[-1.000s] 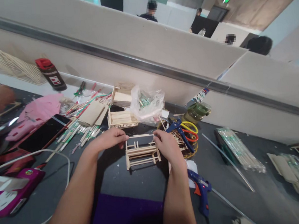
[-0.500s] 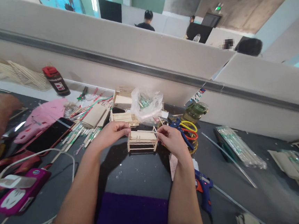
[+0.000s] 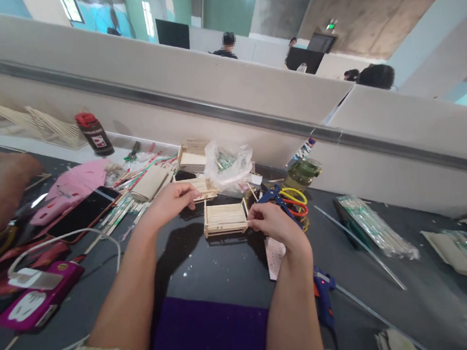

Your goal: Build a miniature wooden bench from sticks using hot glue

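A small bed-like frame (image 3: 226, 219) made of thin wooden sticks stands on the dark table, its slatted top facing me. My right hand (image 3: 276, 223) pinches the near right corner of this frame between thumb and fingertips. Off its left end, my left hand (image 3: 178, 197) hovers with fingers loosely bent and slightly apart, touching nothing that I can see. Behind that hand is another stick model (image 3: 202, 187), partly covered by it. Farther back stands a third stick model (image 3: 192, 154), beside a clear plastic bag (image 3: 230, 164) of green-and-white scraps.
To the right lie coloured-handled pliers (image 3: 293, 200), a green bottle (image 3: 303, 173), a blue glue gun (image 3: 324, 292) and packs of sticks (image 3: 377, 228). Leftward are a phone (image 3: 83, 212), a purple power bank (image 3: 42, 295) with a cable, and another person's hand (image 3: 18, 166). A purple cloth (image 3: 210, 335) is nearest me.
My left hand has come off the stick frame and moved slightly left. The frame now tilts differently, showing its slatted top more fully. My right hand stays at its right end.
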A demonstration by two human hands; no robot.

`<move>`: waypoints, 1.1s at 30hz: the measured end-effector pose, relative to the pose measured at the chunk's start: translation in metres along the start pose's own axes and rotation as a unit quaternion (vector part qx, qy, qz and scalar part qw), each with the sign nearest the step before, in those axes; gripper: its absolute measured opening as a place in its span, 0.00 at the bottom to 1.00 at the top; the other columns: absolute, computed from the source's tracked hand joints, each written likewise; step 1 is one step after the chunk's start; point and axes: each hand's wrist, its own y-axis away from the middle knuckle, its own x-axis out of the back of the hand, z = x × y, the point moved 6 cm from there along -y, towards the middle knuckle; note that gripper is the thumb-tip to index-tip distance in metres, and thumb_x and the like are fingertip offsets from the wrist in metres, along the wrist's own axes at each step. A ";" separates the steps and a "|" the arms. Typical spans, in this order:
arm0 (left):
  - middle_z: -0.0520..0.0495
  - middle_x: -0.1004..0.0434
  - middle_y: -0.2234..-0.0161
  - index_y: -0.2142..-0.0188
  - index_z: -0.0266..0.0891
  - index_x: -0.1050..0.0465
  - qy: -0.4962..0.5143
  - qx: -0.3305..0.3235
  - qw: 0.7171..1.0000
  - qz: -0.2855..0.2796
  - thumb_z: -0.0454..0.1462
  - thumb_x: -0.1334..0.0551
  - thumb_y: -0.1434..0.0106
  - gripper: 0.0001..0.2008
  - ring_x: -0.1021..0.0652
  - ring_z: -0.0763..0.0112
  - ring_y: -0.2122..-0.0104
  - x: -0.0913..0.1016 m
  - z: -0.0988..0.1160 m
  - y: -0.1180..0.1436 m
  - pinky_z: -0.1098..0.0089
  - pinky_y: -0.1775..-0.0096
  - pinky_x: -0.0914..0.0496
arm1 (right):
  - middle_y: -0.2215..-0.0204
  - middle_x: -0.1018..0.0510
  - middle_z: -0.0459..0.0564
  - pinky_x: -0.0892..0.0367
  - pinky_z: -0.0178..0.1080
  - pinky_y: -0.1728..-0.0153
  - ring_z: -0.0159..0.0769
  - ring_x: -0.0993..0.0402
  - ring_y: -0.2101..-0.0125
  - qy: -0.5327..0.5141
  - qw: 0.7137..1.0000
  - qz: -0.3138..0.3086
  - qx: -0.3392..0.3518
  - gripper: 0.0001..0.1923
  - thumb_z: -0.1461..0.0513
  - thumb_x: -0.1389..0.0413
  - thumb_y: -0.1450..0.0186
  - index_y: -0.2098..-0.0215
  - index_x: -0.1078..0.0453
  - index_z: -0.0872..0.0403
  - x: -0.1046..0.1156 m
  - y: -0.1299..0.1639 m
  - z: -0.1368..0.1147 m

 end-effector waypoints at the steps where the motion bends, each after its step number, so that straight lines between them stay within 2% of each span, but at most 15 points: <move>1: 0.52 0.27 0.79 0.75 0.37 0.28 0.013 0.002 0.999 0.041 0.46 0.42 0.37 0.17 0.31 0.73 0.77 0.007 0.002 0.002 0.72 0.71 0.39 | 0.80 0.25 0.43 0.44 0.31 0.76 0.30 0.31 0.77 0.009 1.000 -0.007 0.000 0.03 0.67 0.44 0.45 0.74 0.31 0.54 0.000 0.001 -0.002; 5: 0.54 0.34 0.83 0.72 0.37 0.25 0.065 -0.010 0.983 0.171 0.44 0.40 0.40 0.13 0.35 0.74 0.79 0.028 0.012 0.010 0.73 0.75 0.43 | 0.81 0.25 0.42 0.43 0.31 0.75 0.30 0.30 0.76 0.022 0.999 -0.045 0.009 0.04 0.68 0.43 0.46 0.76 0.32 0.54 -0.004 0.004 -0.010; 8: 0.55 0.37 0.83 0.70 0.36 0.23 0.099 -0.024 0.969 0.227 0.43 0.38 0.41 0.11 0.37 0.76 0.80 0.034 0.018 0.013 0.74 0.77 0.46 | 0.82 0.26 0.42 0.43 0.31 0.75 0.30 0.30 0.77 0.027 0.997 -0.066 0.008 0.03 0.67 0.43 0.46 0.76 0.31 0.54 -0.007 0.006 -0.012; 11: 0.56 0.38 0.83 0.70 0.36 0.23 0.159 -0.044 0.948 0.271 0.42 0.37 0.42 0.11 0.40 0.78 0.82 0.035 0.024 0.016 0.74 0.79 0.49 | 0.82 0.27 0.41 0.42 0.31 0.75 0.30 0.30 0.78 0.020 0.998 -0.052 0.011 0.02 0.65 0.42 0.46 0.74 0.31 0.54 -0.004 0.009 -0.010; 15: 0.58 0.44 0.85 0.71 0.37 0.24 0.304 -0.066 0.894 0.322 0.42 0.36 0.42 0.10 0.46 0.81 0.85 0.031 0.035 0.020 0.75 0.82 0.53 | 0.78 0.25 0.42 0.41 0.31 0.75 0.30 0.29 0.78 -0.014 0.999 0.028 0.031 0.01 0.64 0.44 0.43 0.72 0.30 0.53 0.011 0.014 -0.011; 20: 0.61 0.52 0.87 0.70 0.37 0.27 0.488 -0.064 0.824 0.281 0.38 0.37 0.39 0.07 0.52 0.82 0.88 0.017 0.041 0.019 0.76 0.85 0.56 | 0.77 0.25 0.43 0.39 0.33 0.71 0.31 0.29 0.75 -0.021 0.980 0.182 0.075 0.05 0.61 0.45 0.41 0.72 0.28 0.53 0.038 0.026 -0.027; 22: 0.61 0.51 0.87 0.68 0.37 0.29 0.541 -0.039 0.794 0.275 0.35 0.40 0.37 0.04 0.51 0.82 0.88 0.014 0.034 0.018 0.77 0.85 0.55 | 0.78 0.25 0.43 0.39 0.33 0.71 0.31 0.30 0.76 -0.035 0.966 0.243 0.086 0.08 0.59 0.46 0.39 0.72 0.28 0.53 0.047 0.032 -0.033; 25: 0.60 0.46 0.85 0.67 0.37 0.32 0.605 0.021 0.745 0.282 0.30 0.46 0.35 0.06 0.46 0.82 0.88 0.012 0.014 0.020 0.79 0.85 0.52 | 0.79 0.25 0.43 0.40 0.33 0.72 0.31 0.31 0.78 -0.066 0.940 0.318 0.104 0.11 0.56 0.47 0.37 0.70 0.27 0.53 0.056 0.041 -0.040; 28: 0.59 0.41 0.82 0.65 0.38 0.34 0.627 0.077 0.700 0.334 0.29 0.49 0.35 0.07 0.44 0.84 0.88 0.016 -0.012 0.027 0.81 0.85 0.52 | 0.80 0.26 0.43 0.39 0.34 0.73 0.31 0.32 0.79 -0.087 0.922 0.362 0.107 0.13 0.54 0.47 0.36 0.68 0.27 0.53 0.061 0.048 -0.040; 32: 0.62 0.46 0.82 0.67 0.39 0.37 0.609 0.126 0.655 0.429 0.31 0.46 0.38 0.03 0.47 0.85 0.89 0.018 -0.045 0.039 0.79 0.85 0.54 | 0.79 0.25 0.44 0.39 0.34 0.73 0.32 0.31 0.78 -0.079 0.911 0.392 0.101 0.14 0.53 0.47 0.35 0.67 0.26 0.53 0.065 0.052 -0.038; 33: 0.62 0.46 0.82 0.67 0.39 0.37 0.596 0.116 0.655 0.450 0.32 0.44 0.40 0.02 0.47 0.84 0.89 0.019 -0.051 0.040 0.79 0.85 0.54 | 0.78 0.24 0.45 0.39 0.34 0.72 0.32 0.31 0.78 -0.075 0.911 0.392 0.100 0.13 0.53 0.47 0.36 0.67 0.26 0.53 0.065 0.052 -0.038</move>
